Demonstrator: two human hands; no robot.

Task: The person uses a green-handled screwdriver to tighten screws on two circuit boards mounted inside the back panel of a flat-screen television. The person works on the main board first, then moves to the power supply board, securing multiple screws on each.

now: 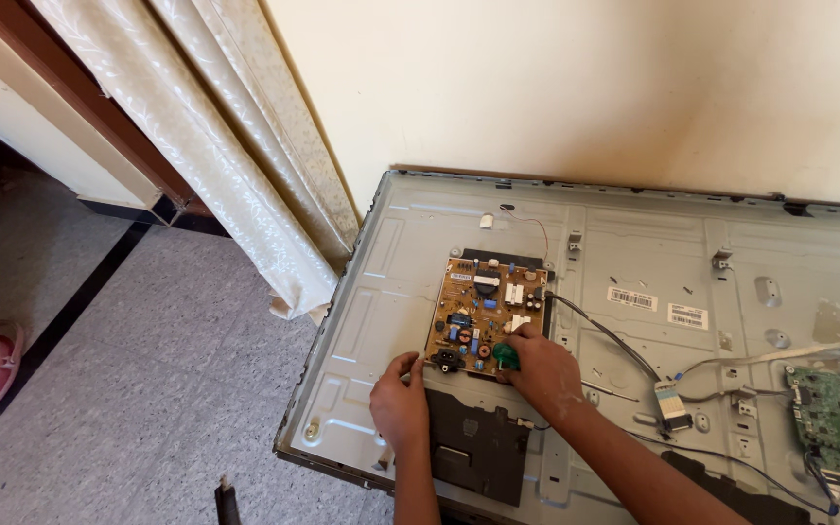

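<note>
Your left hand rests at the lower left corner of the brown circuit board, with the fingers curled close together and the thumb near the black socket on the board's edge; it seems to steady the board more than to grip it. Your right hand is closed around a green-handled tool, whose tip is at the lower edge of the same board.

The board sits near the middle of the open grey metal back panel of a flat screen, which lies on the floor close to the wall and the pale curtain. The rear cover is already off. A black cable is still plugged into the right side of the board, and the board lies flat in its place. The green board at the far right also keeps its flat cable. I judge the work on the brown board is at an early stage, with its fixings and cable left to handle.
</note>
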